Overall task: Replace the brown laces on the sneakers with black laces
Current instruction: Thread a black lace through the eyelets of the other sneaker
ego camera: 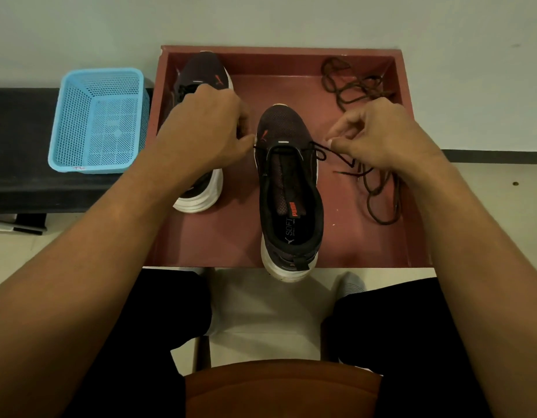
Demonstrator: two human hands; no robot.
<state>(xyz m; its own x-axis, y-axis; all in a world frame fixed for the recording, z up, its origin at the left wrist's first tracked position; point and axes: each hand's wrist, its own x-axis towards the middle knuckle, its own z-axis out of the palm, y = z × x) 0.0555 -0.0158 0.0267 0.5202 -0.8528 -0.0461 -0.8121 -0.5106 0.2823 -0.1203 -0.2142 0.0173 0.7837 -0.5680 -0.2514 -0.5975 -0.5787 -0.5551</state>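
Observation:
A dark sneaker (288, 188) with a white sole stands in the middle of a red tray (345, 245), toe pointing away from me. A black lace (320, 150) runs through its front eyelets. My left hand (210, 131) pinches the lace's left end beside the shoe. My right hand (376, 137) pinches the right end just right of the shoe. A second dark sneaker (204, 76) lies at the tray's left, partly hidden behind my left hand. Brown laces (351, 82) lie loose along the tray's right side.
A light blue mesh basket (101, 122) sits on a dark bench (17, 131) left of the tray. The tray's walls enclose the shoes. My knees in dark trousers and the brown edge of a seat (282, 384) are below, with pale floor between.

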